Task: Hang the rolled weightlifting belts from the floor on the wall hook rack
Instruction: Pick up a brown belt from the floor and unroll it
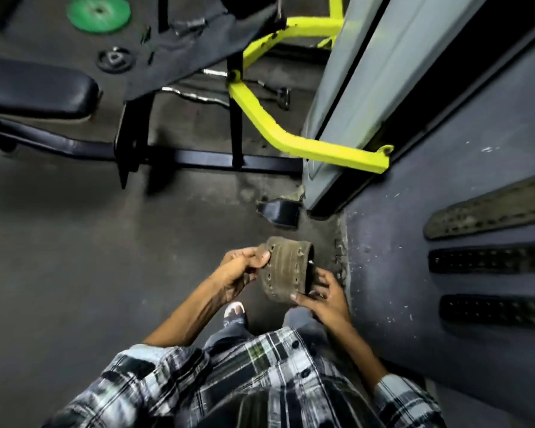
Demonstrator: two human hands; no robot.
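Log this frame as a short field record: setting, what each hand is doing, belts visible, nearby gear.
setting: gym floor beside a grey wall
held item: rolled weightlifting belt, brown, with rows of holes
left hand: grips the roll's left edge, thumb on top
right hand: holds the roll's lower right end
belts on wall: three flat belts hanging against the wall at right; hooks not visible
belt on floor: one dark strap-like piece near the wall base
nearby gear: yellow machine frame, black bench pad, green weight plate
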